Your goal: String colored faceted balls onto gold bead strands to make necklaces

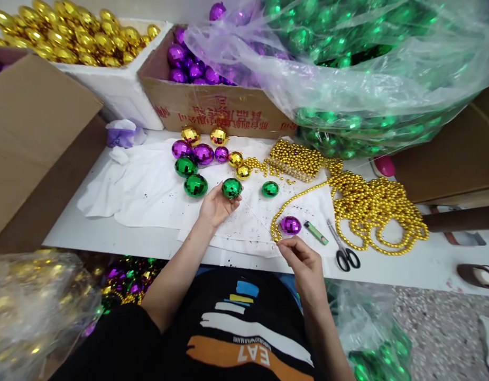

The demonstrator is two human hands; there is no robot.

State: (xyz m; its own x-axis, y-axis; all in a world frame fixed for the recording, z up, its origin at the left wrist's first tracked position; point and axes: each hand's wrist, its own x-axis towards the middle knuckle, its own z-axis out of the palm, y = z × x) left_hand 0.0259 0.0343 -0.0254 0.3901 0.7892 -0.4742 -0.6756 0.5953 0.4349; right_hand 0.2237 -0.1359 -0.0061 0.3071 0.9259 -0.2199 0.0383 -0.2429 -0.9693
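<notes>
My left hand [217, 207] holds a shiny green faceted ball [231, 188] in its fingers above the white cloth [149, 198]. From that ball a thin pale thread [257, 216] runs down to my right hand [305, 262]. Thumb and forefinger of the right hand are pinched at the thread, close to the end of a gold bead strand [282, 209]. What exactly lies between those fingertips is too small to make out. A purple faceted ball [291, 225] rests just beyond the right hand, with a green lighter [316, 233] and black-handled scissors [347, 258] to its right.
Several green, purple and gold balls [203, 154] lie at the back left. Loose gold beads fill a clear tray [295, 159]; coiled bead strands [381, 211] spread rightward. Behind stand a cardboard box [224, 108], a white foam box [129, 95] and a plastic bag of green balls [371, 100].
</notes>
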